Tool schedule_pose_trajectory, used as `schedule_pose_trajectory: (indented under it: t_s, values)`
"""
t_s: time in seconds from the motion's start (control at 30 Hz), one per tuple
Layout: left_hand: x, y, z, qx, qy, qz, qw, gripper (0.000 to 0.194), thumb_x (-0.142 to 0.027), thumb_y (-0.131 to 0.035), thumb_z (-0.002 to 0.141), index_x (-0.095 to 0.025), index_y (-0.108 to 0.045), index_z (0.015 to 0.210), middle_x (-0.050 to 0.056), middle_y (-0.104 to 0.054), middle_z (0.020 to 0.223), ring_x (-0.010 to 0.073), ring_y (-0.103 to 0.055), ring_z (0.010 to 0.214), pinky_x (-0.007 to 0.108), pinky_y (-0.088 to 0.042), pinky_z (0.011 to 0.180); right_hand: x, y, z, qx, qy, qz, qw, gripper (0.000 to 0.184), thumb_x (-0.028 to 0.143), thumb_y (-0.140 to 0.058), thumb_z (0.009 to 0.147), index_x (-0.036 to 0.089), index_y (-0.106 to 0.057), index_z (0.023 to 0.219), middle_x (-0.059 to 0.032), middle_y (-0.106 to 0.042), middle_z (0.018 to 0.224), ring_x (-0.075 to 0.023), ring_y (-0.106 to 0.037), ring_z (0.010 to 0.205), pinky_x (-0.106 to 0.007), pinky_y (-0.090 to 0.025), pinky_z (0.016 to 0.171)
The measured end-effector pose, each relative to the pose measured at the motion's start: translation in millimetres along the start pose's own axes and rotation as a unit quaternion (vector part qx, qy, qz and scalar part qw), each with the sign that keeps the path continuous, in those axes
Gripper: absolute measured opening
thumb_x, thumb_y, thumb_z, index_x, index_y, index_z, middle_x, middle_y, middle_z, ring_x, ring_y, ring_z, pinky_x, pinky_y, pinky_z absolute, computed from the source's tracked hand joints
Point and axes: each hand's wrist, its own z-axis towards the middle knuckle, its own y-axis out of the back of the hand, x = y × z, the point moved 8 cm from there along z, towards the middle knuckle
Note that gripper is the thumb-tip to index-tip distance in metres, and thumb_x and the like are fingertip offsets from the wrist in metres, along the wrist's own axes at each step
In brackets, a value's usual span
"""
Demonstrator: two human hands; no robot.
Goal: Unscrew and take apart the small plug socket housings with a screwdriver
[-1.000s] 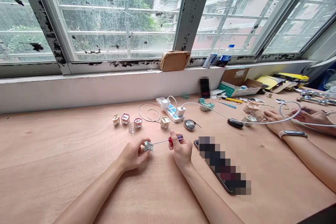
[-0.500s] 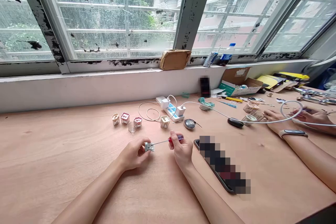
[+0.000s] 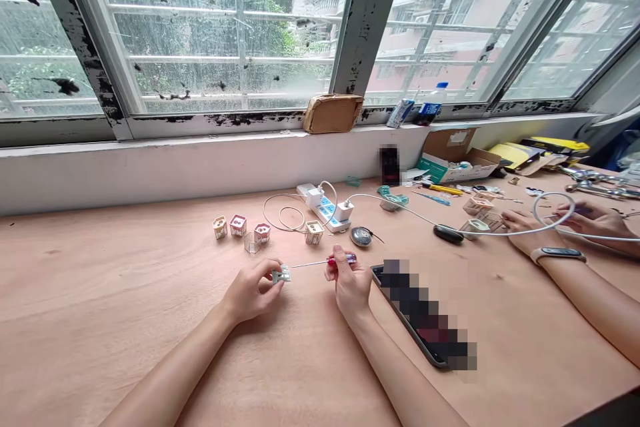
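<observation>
My left hand [image 3: 250,290] pinches a small clear cube-shaped part [image 3: 281,273] just above the wooden table [image 3: 100,307]. My right hand [image 3: 349,283] is closed around the red and purple handle of a thin screwdriver [image 3: 330,260], whose metal shaft points left with its tip at the part. Beyond my hands stand several similar small cubes [image 3: 239,225], some with pink tops, and one more cube [image 3: 314,232] by the power strip.
A white power strip [image 3: 327,210] with chargers and cables lies behind the cubes. A phone [image 3: 425,323] lies right of my right hand. Another person's hands [image 3: 520,227] handle a white cable at the right. Boxes [image 3: 453,159] and tools crowd the far right; a window ledge runs behind.
Both hands shifted slightly away from me; the screwdriver handle moved a little right and up, its tip still at the small part.
</observation>
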Motion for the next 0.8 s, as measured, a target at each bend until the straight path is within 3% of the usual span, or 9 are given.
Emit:
schedule_pose_trajectory:
  t_s: [0.1,0.33,0.47,0.8]
  values:
    - [3,10.3,1,-0.058,-0.005,-0.013,0.998,0.013,-0.021,-0.057,0.087,-0.018,-0.058,0.1,0.006,-0.064,0.108,0.0122,-0.062,0.089,0.024,-0.054,0.08,-2,0,1,0.007,-0.002,-0.015,1.0,0.047,0.057,-0.076,0.07,0.015,-0.055,0.068,0.0006,-0.052,0.054,-0.0086,-0.043,0.042,-0.021,-0.035,0.038]
    - [17,31.6,1,-0.172,0.015,-0.047,0.984,0.016,-0.023,-0.061,0.087,-0.019,-0.057,0.101,0.008,-0.06,0.114,0.0146,-0.061,0.101,0.022,-0.054,0.078,-7,-23,-10,0.142,0.004,-0.101,0.985,0.043,0.056,-0.069,0.08,0.014,-0.06,0.074,-0.0016,-0.056,0.061,-0.0097,-0.048,0.047,-0.023,-0.04,0.047]
    - [18,32.0,2,-0.176,0.007,-0.052,0.983,0.015,-0.024,-0.06,0.087,-0.018,-0.058,0.101,0.009,-0.06,0.116,0.0149,-0.062,0.101,0.021,-0.055,0.073,-19,-29,-14,0.191,-0.023,-0.12,0.974,0.041,0.055,-0.068,0.081,0.014,-0.062,0.079,-0.0014,-0.056,0.062,-0.0091,-0.048,0.048,-0.022,-0.039,0.047]
    - [14,28.5,4,-0.162,-0.004,-0.038,0.986,0.016,-0.024,-0.058,0.087,-0.018,-0.057,0.102,0.009,-0.062,0.111,0.014,-0.062,0.093,0.021,-0.055,0.07,-25,-31,-16,0.204,-0.051,-0.11,0.971,0.042,0.056,-0.069,0.08,0.015,-0.061,0.078,-0.001,-0.056,0.061,-0.0084,-0.045,0.045,-0.021,-0.033,0.042]
